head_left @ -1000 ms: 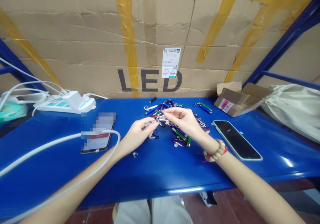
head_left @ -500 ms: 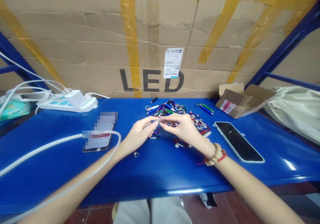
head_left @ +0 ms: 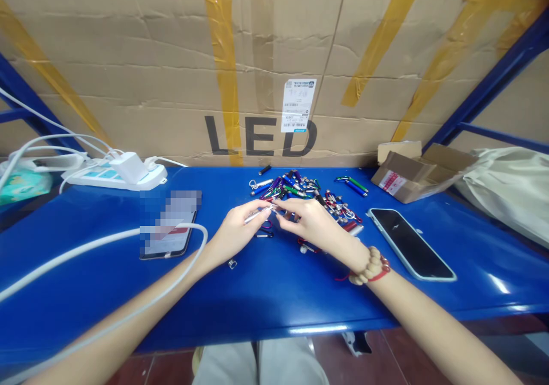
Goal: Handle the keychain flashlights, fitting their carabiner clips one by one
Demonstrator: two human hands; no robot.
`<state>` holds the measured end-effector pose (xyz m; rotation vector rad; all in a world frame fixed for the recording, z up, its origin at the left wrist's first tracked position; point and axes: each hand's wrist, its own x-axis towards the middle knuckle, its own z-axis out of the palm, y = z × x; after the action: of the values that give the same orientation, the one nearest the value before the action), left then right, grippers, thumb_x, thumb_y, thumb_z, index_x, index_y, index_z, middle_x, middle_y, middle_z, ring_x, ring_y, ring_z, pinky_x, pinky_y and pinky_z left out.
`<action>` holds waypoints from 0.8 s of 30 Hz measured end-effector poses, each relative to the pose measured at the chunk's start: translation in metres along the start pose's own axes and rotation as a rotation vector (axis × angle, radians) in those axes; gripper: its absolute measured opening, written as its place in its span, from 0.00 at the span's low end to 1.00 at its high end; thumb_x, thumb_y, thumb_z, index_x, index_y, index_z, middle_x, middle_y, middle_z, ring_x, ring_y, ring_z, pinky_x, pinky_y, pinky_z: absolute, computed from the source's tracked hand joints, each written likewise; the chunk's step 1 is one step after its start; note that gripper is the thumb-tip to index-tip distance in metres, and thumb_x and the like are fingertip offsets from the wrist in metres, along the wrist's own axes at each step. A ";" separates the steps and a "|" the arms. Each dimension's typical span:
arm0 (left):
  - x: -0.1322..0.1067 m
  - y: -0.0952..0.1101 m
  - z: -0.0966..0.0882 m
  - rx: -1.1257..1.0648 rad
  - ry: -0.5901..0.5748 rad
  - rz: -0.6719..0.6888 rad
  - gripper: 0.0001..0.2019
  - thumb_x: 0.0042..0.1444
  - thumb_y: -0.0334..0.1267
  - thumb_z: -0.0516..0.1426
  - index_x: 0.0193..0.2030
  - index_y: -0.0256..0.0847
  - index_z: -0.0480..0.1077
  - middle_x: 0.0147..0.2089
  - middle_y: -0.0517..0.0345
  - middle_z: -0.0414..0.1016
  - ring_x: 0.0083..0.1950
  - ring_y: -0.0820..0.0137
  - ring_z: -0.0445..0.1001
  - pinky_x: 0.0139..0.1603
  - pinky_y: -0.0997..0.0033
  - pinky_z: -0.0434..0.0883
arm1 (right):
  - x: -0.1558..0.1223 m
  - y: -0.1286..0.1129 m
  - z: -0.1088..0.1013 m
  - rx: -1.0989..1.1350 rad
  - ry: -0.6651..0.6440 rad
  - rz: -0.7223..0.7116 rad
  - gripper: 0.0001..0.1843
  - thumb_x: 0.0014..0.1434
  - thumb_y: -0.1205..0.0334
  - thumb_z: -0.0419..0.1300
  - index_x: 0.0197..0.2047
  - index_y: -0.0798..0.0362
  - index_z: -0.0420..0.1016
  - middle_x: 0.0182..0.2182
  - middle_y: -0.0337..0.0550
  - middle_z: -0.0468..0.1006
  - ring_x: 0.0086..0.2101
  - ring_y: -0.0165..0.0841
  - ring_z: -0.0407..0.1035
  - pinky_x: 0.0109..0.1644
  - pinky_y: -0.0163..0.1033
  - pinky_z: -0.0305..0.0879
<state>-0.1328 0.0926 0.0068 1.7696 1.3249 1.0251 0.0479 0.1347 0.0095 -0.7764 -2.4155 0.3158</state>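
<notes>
My left hand (head_left: 242,225) is closed round a slim silver tube (head_left: 256,214), like the body of a small keychain torch, its end pointing right. At that end my right hand (head_left: 306,216) has thumb and forefinger bent close together; whatever tiny part lies between them is too small to make out. Just behind both hands is a pile of small coloured metal tubes and carabiner clips (head_left: 295,185), partly hidden by the right hand. A dark carabiner (head_left: 265,235) lies below the fingertips. Nearer the left wrist is a small silver metal piece (head_left: 232,264).
A phone (head_left: 412,245) lies right, another phone (head_left: 171,230) left, with a white cable (head_left: 107,238) arching over my left forearm. A power strip (head_left: 150,177) stands back left, an opened small carton (head_left: 407,170) back right. Behind the blue table (head_left: 274,299) rises a large cardboard box (head_left: 163,76).
The right thumb and forefinger have parted slightly at the tube's end. My left hand keeps the tube in nearly the same place. The view has shifted a little.
</notes>
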 end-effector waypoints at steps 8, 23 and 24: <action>-0.001 0.001 0.000 0.082 -0.013 0.037 0.14 0.58 0.42 0.50 0.45 0.39 0.72 0.37 0.56 0.77 0.43 0.66 0.73 0.46 0.70 0.66 | 0.000 -0.003 0.003 -0.022 0.036 0.004 0.10 0.57 0.63 0.56 0.29 0.57 0.75 0.22 0.42 0.75 0.22 0.28 0.64 0.28 0.32 0.57; -0.002 -0.004 -0.002 0.319 -0.051 0.078 0.14 0.60 0.43 0.48 0.47 0.46 0.70 0.48 0.60 0.77 0.48 0.64 0.74 0.49 0.70 0.65 | 0.000 -0.004 0.004 0.100 0.012 0.057 0.15 0.57 0.62 0.56 0.20 0.58 0.72 0.15 0.36 0.68 0.18 0.23 0.56 0.24 0.31 0.49; -0.002 -0.003 -0.002 0.332 -0.050 0.076 0.14 0.60 0.43 0.48 0.47 0.46 0.70 0.47 0.60 0.77 0.47 0.65 0.74 0.48 0.71 0.66 | 0.000 -0.004 0.004 0.094 0.015 0.064 0.15 0.57 0.62 0.56 0.20 0.58 0.72 0.14 0.36 0.68 0.18 0.23 0.56 0.24 0.31 0.49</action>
<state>-0.1366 0.0917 0.0046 2.0894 1.4712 0.8295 0.0432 0.1313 0.0079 -0.8115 -2.3467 0.4442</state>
